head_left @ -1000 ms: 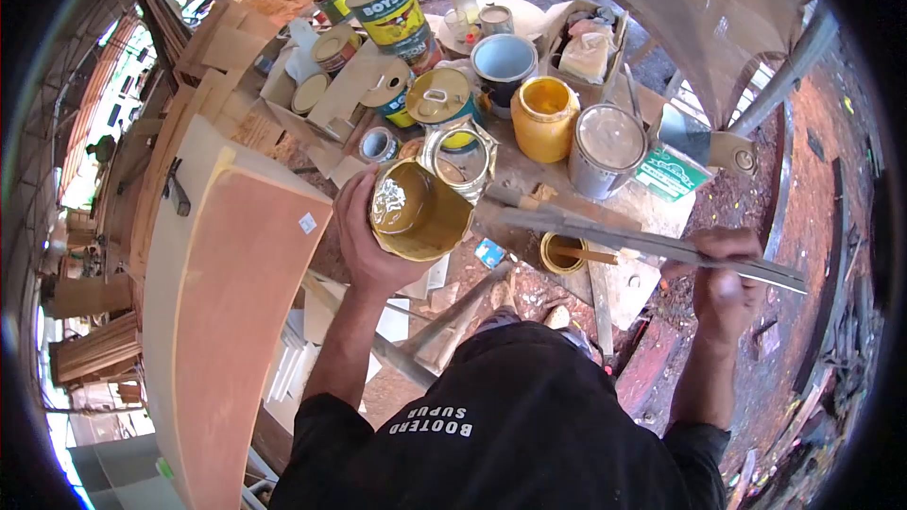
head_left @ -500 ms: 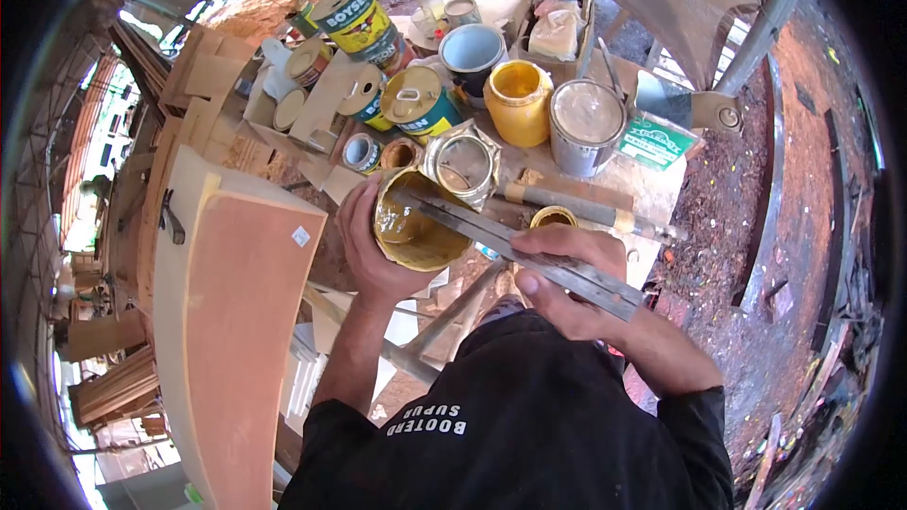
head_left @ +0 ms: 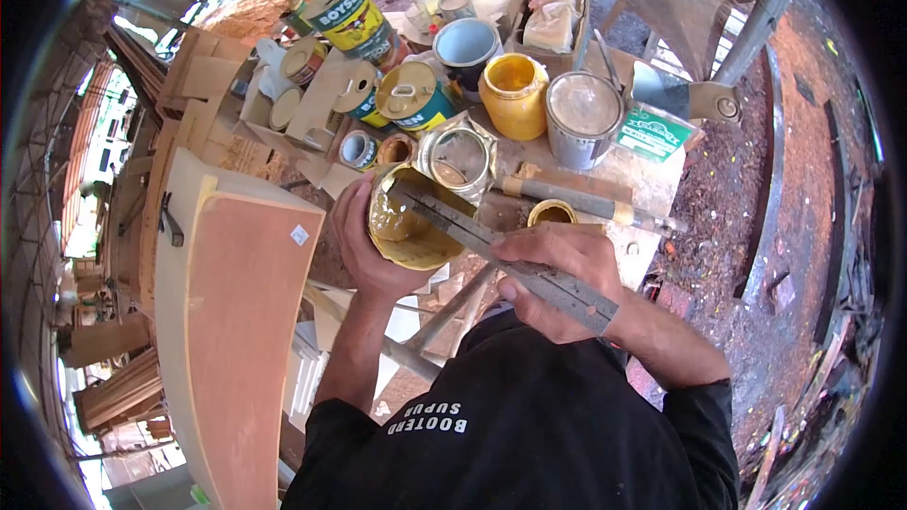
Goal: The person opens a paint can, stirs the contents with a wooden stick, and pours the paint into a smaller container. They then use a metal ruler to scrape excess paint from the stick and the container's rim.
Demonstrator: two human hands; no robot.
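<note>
My left hand [head_left: 364,250] wraps round a tilted can [head_left: 430,250] with yellowish-brown paint coating its inside. A flat grey stirring stick [head_left: 515,266] is gripped in my right hand [head_left: 562,274], its far end dipped into the can's mouth. Just beyond the can stands an open tin [head_left: 456,159] with a crumpled rim. A small round tin [head_left: 552,213] of brownish content sits to the right of the stick.
Behind, the table [head_left: 652,191] holds a yellow tub [head_left: 514,99], a grey-topped can [head_left: 582,118], a blue-lined pail [head_left: 467,52] and several green-and-yellow paint cans. A wrapped rod [head_left: 590,200] lies at the right. A large wooden panel [head_left: 241,321] stands at my left.
The stick has shifted slightly left and rotated so its broad face shows more. The can has moved a little left with my left hand. Both hands keep their hold.
</note>
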